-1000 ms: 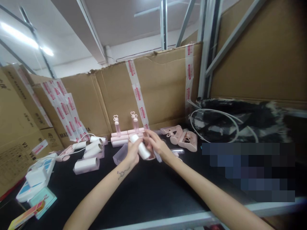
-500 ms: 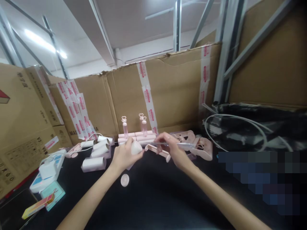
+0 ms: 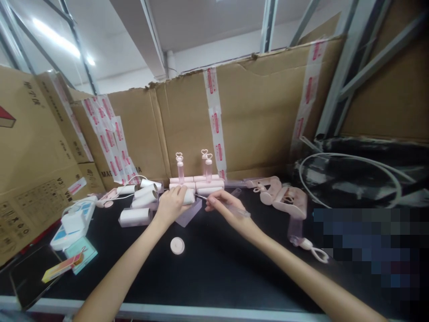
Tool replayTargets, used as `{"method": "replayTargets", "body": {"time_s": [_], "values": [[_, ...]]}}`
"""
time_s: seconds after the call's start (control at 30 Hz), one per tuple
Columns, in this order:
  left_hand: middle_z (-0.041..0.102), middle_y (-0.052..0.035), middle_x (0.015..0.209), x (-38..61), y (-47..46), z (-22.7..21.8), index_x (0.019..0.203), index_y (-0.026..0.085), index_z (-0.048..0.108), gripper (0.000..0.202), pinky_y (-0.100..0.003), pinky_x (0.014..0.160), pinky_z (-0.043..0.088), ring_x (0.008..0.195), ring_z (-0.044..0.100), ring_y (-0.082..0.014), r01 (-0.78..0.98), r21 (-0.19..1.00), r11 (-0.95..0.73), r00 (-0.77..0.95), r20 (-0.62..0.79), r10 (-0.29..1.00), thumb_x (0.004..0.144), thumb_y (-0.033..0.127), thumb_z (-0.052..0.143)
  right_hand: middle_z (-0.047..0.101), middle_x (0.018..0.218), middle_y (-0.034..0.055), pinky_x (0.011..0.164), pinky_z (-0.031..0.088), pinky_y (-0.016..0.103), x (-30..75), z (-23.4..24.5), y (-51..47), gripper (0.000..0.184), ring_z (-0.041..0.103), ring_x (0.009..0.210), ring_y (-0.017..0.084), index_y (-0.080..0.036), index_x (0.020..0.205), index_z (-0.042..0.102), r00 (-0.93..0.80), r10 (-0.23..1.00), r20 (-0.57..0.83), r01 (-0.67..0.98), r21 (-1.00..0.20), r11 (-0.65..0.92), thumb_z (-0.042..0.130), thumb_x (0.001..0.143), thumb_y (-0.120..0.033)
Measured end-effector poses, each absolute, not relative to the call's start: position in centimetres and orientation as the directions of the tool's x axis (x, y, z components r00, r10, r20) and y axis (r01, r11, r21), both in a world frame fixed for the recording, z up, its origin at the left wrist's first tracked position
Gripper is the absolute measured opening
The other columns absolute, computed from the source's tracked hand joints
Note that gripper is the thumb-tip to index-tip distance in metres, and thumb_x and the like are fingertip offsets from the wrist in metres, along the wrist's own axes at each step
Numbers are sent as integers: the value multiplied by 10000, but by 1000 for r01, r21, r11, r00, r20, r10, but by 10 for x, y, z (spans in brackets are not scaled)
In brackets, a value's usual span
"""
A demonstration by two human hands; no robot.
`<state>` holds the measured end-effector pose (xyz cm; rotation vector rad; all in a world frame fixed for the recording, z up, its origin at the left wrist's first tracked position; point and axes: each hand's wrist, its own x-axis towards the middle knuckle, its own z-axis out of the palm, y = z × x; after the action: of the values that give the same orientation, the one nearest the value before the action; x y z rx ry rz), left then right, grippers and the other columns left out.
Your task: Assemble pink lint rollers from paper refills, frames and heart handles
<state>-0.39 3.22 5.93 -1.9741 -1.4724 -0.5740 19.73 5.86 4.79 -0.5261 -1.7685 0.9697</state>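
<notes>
My left hand (image 3: 172,203) is closed round a white paper roll (image 3: 189,197), held just above a clear plastic case (image 3: 190,213) on the black table (image 3: 214,268). My right hand (image 3: 221,203) pinches a thin clear rod (image 3: 234,209) whose tip points left at the end of the roll. A round pink cap (image 3: 177,245) lies on the table in front of my left wrist. Behind my hands, pink rolls (image 3: 201,184) are stacked, with two heart-topped pink tubes (image 3: 180,166) standing on them.
Several white rolls in clear cases (image 3: 136,216) lie to the left. Pink handle parts (image 3: 284,197) lie to the right, with a pink tube (image 3: 296,232) nearer me. A white power strip (image 3: 70,223) and a phone (image 3: 28,277) sit far left. Cardboard boxes (image 3: 234,116) wall the back.
My hands have parted and dropped to the table. The pink cap has come off and lies on the table. My right hand let the pink handle go and now holds the clear rod.
</notes>
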Motion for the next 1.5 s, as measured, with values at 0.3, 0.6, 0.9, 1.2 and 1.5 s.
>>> {"method": "replayTargets", "body": {"time_s": [0.3,0.6,0.9,1.2,1.5], "values": [[572,-100,1238,-15,44,63,1144,179,491,293,-424,1059,324,1233,464,-234,747,-558,-362,660,555,505,856,123,484,609,774,0,636,522,292,190,55,69,245,621,657,142,-218,927,497,-234,719,654,-102,-752,651,515,862,-454],[628,-23,1176,-14,54,86,1046,213,532,253,-292,1090,297,1181,519,-122,289,-904,-314,925,180,334,878,48,440,390,506,-53,521,347,235,149,165,106,439,408,493,95,-206,613,386,-185,587,789,94,-580,809,387,876,-557],[648,2,1125,-29,59,115,1008,228,543,263,-306,1105,284,1163,533,-113,273,-909,-315,911,140,388,864,35,437,625,1031,156,821,438,415,145,161,120,753,584,953,283,-136,1204,500,-563,633,532,342,-547,764,459,736,-725],[563,-57,1262,-15,35,143,1157,214,496,327,-363,1110,251,1254,443,-167,443,-848,-292,866,320,385,873,66,430,680,874,67,708,504,321,158,67,105,524,634,765,212,-163,916,654,-697,533,481,195,-587,785,633,657,-618],[609,-108,1175,1,33,115,1181,166,505,469,-383,891,439,1068,562,-270,973,108,-205,112,558,822,834,481,495,558,619,15,609,409,265,197,101,81,497,539,631,154,-195,591,498,-196,590,783,126,-576,807,313,917,-521]]}}
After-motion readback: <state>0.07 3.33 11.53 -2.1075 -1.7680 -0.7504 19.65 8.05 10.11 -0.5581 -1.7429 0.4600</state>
